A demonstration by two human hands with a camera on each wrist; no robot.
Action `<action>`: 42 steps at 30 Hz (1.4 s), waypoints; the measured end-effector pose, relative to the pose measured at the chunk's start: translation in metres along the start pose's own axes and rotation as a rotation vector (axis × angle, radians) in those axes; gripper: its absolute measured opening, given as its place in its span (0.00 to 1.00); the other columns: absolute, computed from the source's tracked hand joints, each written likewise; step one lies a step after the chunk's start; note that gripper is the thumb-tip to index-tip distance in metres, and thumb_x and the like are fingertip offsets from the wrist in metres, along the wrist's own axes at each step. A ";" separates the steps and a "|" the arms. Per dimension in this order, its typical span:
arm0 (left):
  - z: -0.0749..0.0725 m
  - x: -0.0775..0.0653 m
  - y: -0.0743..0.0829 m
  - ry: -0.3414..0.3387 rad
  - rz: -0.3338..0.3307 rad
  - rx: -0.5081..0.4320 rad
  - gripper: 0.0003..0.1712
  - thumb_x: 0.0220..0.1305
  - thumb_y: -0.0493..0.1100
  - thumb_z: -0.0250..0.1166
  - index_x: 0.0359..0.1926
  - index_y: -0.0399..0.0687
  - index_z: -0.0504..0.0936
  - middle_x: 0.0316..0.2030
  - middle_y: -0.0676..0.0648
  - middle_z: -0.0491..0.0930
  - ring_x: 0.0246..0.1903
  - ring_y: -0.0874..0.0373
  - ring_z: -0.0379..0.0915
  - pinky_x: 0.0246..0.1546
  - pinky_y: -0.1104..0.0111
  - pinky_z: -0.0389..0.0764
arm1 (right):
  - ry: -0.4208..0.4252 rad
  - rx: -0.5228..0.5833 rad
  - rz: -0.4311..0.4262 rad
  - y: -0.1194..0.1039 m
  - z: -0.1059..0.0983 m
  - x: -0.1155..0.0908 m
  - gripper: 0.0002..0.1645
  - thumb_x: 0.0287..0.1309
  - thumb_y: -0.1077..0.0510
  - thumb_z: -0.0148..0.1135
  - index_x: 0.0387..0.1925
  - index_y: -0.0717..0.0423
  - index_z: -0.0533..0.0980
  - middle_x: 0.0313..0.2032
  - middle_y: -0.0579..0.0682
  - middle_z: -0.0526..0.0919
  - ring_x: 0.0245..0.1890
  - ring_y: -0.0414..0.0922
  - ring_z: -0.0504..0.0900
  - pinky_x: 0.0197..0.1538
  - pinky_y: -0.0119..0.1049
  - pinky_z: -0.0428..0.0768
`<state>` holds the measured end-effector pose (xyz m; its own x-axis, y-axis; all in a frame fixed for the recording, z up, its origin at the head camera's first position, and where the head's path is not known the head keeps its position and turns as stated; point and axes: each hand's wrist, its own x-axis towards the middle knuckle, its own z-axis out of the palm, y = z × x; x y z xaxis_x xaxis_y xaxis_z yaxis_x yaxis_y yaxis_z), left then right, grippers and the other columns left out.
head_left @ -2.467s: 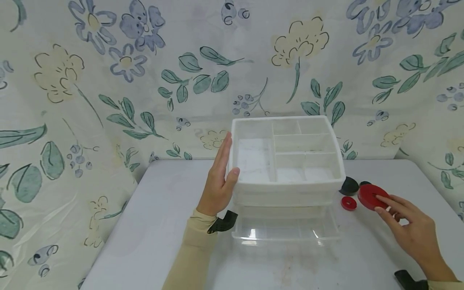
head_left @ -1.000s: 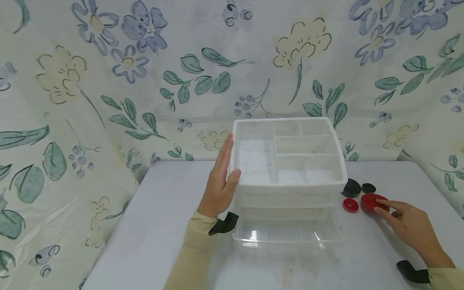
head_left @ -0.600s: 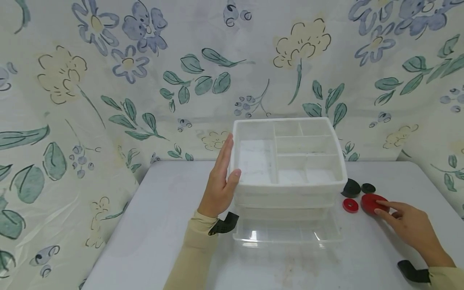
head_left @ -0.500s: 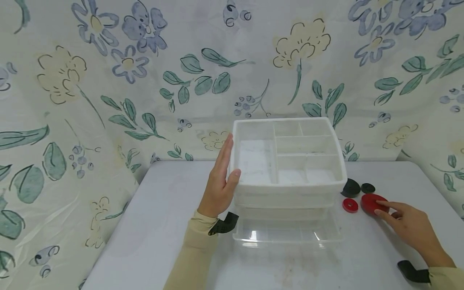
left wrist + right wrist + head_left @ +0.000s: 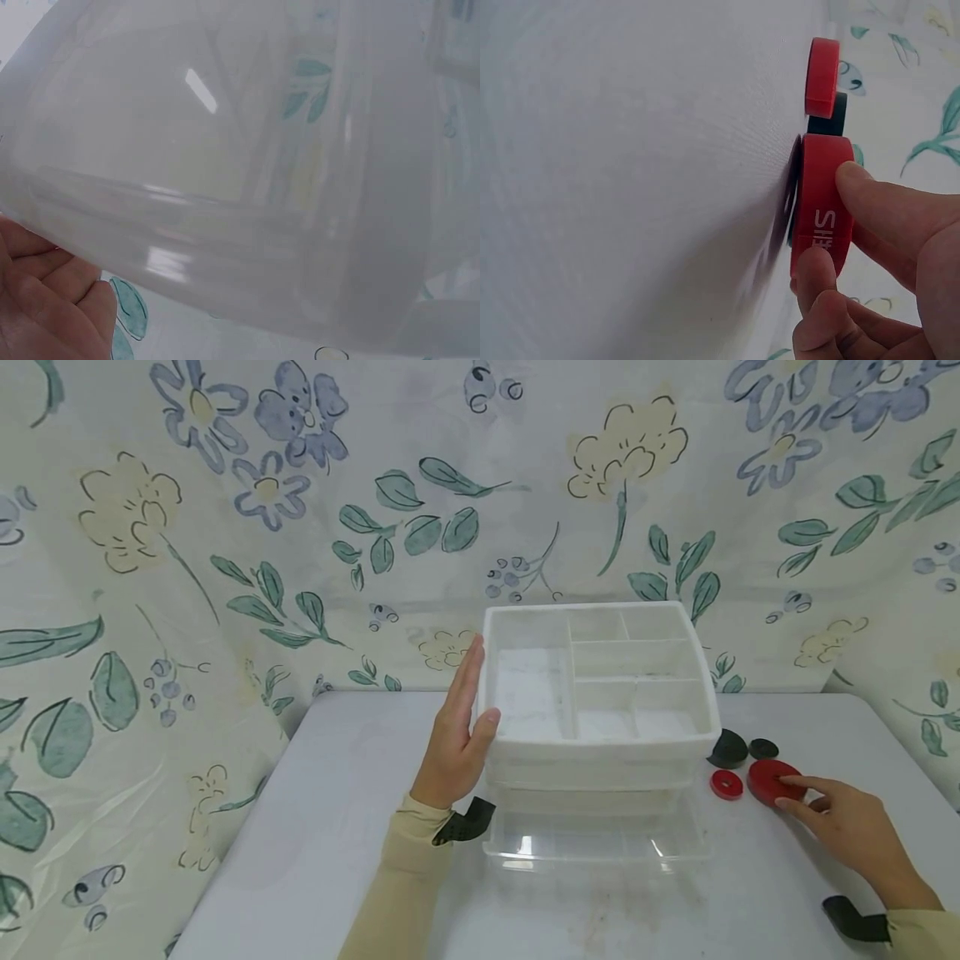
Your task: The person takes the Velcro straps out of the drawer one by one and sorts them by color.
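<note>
My left hand lies with straight fingers against the left side of a white drawer organizer, thumb at its front corner. The organizer has a compartmented top tray and a clear lower drawer pulled out in front. To its right, my right hand pinches a thick red disc between thumb and fingers. White lettering shows on the rim of the red disc in the right wrist view. It is at the table surface; whether it fully rests there I cannot tell. A small red ring lies beside it.
Behind the red pieces lie a larger black round piece, partly hidden by the organizer, and a small black disc. Everything stands on a white table. Floral cloth hangs behind and at both sides.
Since the oldest frame, my right hand has brought the red disc slightly nearer to me and down, showing more of the small black disc. In the last second almost nothing moves. The left hand stays put.
</note>
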<state>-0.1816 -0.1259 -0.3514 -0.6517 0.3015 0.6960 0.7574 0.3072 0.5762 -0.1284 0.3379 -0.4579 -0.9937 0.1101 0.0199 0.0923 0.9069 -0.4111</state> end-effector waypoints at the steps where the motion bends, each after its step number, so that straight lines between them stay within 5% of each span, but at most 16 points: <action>1: 0.000 0.000 0.000 0.000 0.002 -0.001 0.40 0.70 0.38 0.47 0.79 0.38 0.46 0.80 0.46 0.44 0.78 0.51 0.40 0.76 0.57 0.46 | -0.004 -0.001 0.002 0.000 0.000 0.000 0.31 0.58 0.55 0.71 0.54 0.74 0.75 0.38 0.75 0.80 0.30 0.59 0.79 0.27 0.46 0.84; 21: 0.001 0.001 -0.001 0.000 0.003 0.005 0.40 0.70 0.39 0.47 0.80 0.39 0.45 0.80 0.47 0.44 0.78 0.52 0.40 0.76 0.57 0.46 | -0.058 0.015 0.039 0.001 -0.004 0.002 0.32 0.59 0.55 0.71 0.56 0.74 0.72 0.40 0.75 0.80 0.33 0.61 0.80 0.30 0.48 0.85; 33: 0.000 0.001 0.000 -0.001 -0.003 0.003 0.40 0.70 0.38 0.48 0.80 0.39 0.45 0.80 0.47 0.44 0.78 0.53 0.40 0.76 0.58 0.47 | 0.066 0.013 0.043 -0.010 -0.015 -0.008 0.29 0.60 0.56 0.68 0.54 0.74 0.72 0.40 0.75 0.78 0.30 0.62 0.79 0.23 0.45 0.82; 42: -0.001 -0.001 0.000 -0.004 -0.010 0.007 0.40 0.70 0.39 0.47 0.80 0.39 0.46 0.80 0.47 0.44 0.78 0.52 0.40 0.76 0.58 0.46 | 0.199 0.021 -0.066 -0.042 -0.018 -0.024 0.28 0.55 0.58 0.73 0.53 0.70 0.76 0.46 0.76 0.76 0.33 0.65 0.80 0.24 0.48 0.84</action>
<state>-0.1810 -0.1269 -0.3519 -0.6595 0.3021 0.6884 0.7505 0.3163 0.5802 -0.1069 0.3045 -0.4247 -0.9653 0.1310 0.2258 0.0242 0.9063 -0.4220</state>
